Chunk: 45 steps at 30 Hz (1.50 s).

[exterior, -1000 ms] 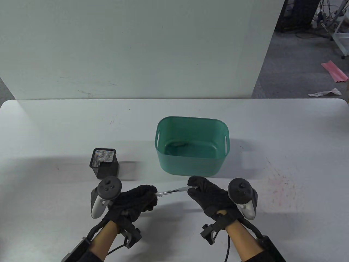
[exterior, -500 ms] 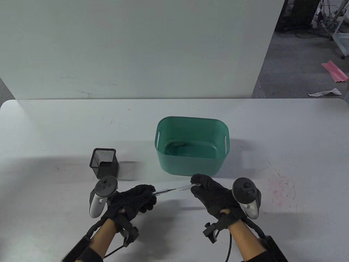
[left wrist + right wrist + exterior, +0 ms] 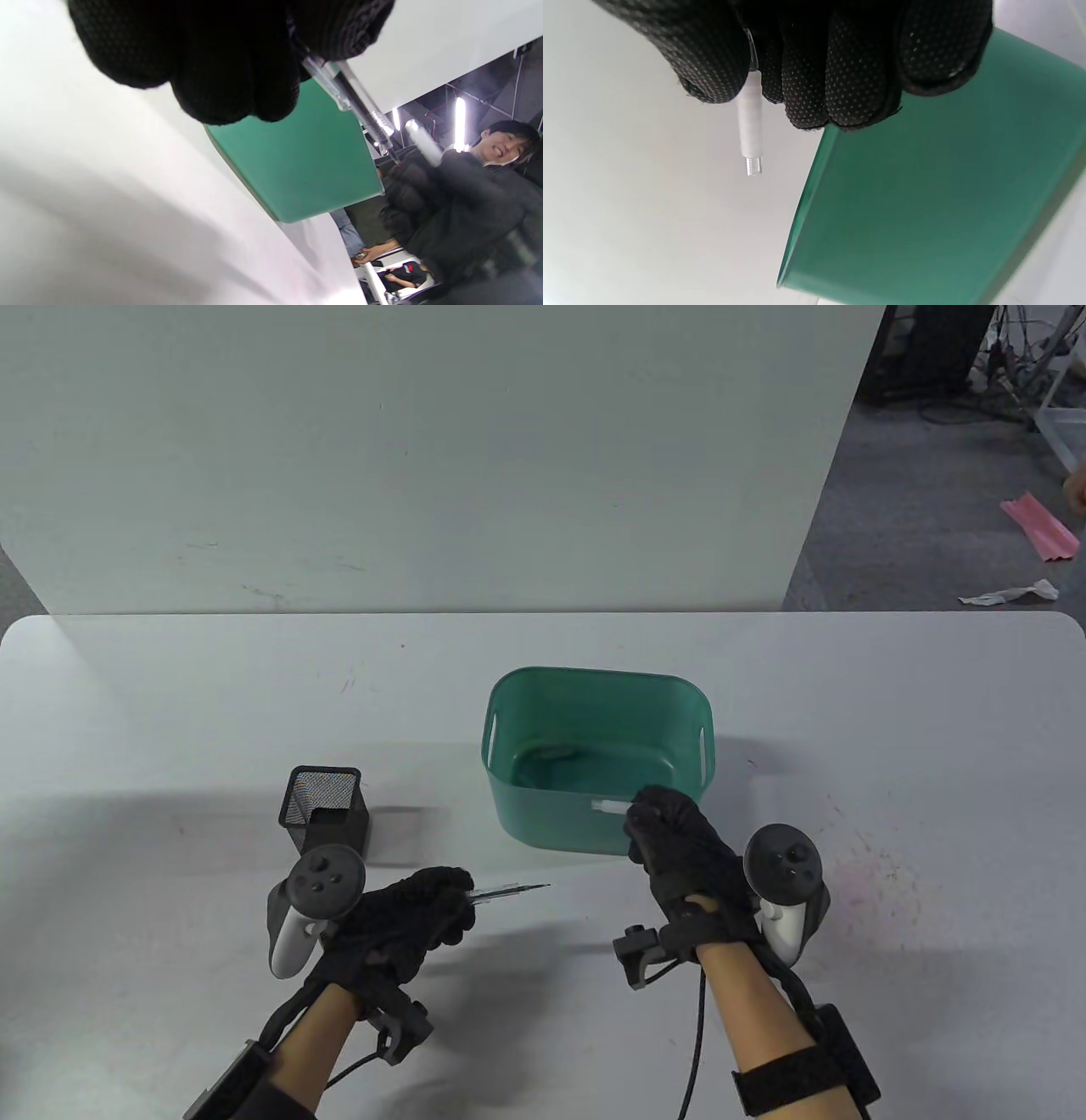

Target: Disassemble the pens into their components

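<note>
Nearest you, left of the green bin (image 3: 594,823), your left hand (image 3: 399,925) is curled round the clear pen barrel (image 3: 501,891), refill tip pointing toward the bin; keep it level. At the bin's near wall, your right hand (image 3: 679,840) pinches the unscrewed white grip section (image 3: 609,807). Carry it over the rim before letting go.

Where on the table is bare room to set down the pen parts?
Bare table lies right of the green bin, left of the mesh cup, and behind both. It is crowded in front, where the left hand and right hand hold parts.
</note>
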{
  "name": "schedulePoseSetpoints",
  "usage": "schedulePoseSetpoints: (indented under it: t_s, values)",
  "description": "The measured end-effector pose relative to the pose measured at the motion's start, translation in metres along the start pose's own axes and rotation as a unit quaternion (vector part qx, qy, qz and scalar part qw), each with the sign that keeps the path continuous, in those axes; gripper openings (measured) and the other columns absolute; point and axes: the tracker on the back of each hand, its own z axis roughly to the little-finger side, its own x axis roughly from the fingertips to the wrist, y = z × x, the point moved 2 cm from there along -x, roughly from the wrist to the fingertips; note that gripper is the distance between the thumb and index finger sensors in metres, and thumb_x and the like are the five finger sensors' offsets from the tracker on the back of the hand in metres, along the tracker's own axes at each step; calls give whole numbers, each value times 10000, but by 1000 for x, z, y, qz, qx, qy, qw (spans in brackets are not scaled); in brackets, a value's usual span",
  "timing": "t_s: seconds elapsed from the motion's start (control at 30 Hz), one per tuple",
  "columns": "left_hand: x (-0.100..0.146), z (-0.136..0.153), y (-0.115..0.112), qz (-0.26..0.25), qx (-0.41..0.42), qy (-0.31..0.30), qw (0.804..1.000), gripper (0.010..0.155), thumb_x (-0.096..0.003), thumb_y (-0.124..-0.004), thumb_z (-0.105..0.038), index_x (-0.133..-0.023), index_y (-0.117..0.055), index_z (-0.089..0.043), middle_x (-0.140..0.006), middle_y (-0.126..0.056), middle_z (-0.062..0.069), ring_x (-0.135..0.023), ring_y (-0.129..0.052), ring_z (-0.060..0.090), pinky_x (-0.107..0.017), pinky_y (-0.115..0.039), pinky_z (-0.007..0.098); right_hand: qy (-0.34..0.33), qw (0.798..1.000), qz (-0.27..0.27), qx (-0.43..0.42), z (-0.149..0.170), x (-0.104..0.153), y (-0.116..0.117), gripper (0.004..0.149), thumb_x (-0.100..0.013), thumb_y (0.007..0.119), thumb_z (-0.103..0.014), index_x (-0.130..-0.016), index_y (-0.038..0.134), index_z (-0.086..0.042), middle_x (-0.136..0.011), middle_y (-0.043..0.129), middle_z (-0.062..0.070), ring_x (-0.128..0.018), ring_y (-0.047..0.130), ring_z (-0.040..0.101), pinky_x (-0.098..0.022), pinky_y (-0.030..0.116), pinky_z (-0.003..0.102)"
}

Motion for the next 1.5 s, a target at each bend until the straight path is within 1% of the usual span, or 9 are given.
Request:
schedulePoseSetpoints:
  t_s: [0.13,0.3,0.5,0.6,0.73,0.87,1.0,1.23,1.5]
  values:
    - [2,0,8,-21,-10,-3,1000,451,-548,-714,-413,-963,-750,-242,-828,-976,61,-635,-1053,233,-529,-860,532,80,996,36,-13,-25,-17,7,487,-618,745,-438,-966,693,-101,-780,870,128,-582,915,299,-454,803,492]
    - [7,3,16,-38,-30,-1,999,453,-544,-719,-412,-960,-757,-235,-819,-982,65,-626,-1056,236,-521,-861,536,128,987,96,7,-42,-34,10,497,-622,737,-461,-965,696,-104,-782,873,126,-586,916,300,-457,802,492]
    - [8,2,21,-50,-27,-3,998,452,-543,-722,-412,-957,-760,-234,-816,-984,68,-623,-1057,241,-518,-861,538,146,985,86,19,-38,-36,17,595,-619,731,-492,-1041,612,-89,-869,828,161,-657,892,344,-480,788,502]
    - [9,0,22,-53,-29,-8,998,452,-543,-723,-413,-957,-761,-236,-816,-985,66,-623,-1058,238,-518,-862,537,114,992,55,12,-36,-32,20,638,-620,726,-501,-1077,550,-94,-942,767,191,-731,851,384,-510,766,521]
    - [8,1,21,-50,-31,-7,998,453,-543,-724,-413,-957,-760,-234,-815,-985,67,-621,-1058,239,-516,-862,537,40,998,18,42,-42,-22,19,600,-617,731,-476,-1063,583,-104,-952,765,194,-742,847,395,-511,767,525]
    - [6,0,18,-44,-42,-5,998,453,-544,-723,-416,-960,-756,-239,-821,-982,64,-627,-1056,236,-521,-861,536,-42,992,-59,104,-44,-5,24,556,-617,730,-467,-1037,635,-114,-938,792,180,-734,866,387,-513,776,527]
    - [5,-1,16,-42,-41,-6,998,451,-545,-722,-414,-960,-756,-240,-823,-980,65,-630,-1054,238,-524,-860,535,-81,989,-82,93,-34,17,31,555,-609,731,-468,-1029,644,-115,-943,787,184,-744,854,398,-520,765,540]
    - [6,-4,16,-36,-41,-22,998,449,-543,-725,-412,-959,-760,-245,-826,-982,63,-636,-1057,241,-527,-859,537,-184,959,-134,167,-12,46,52,568,-607,731,-472,-1052,611,-139,-1024,699,191,-840,783,421,-577,721,582]
    - [7,-11,8,-27,-72,-38,996,447,-542,-727,-412,-958,-761,-251,-833,-984,57,-651,-1058,240,-537,-858,541,-193,936,-206,212,14,50,76,649,-603,730,-510,-1092,545,-126,-1083,628,203,-913,711,455,-618,662,641]
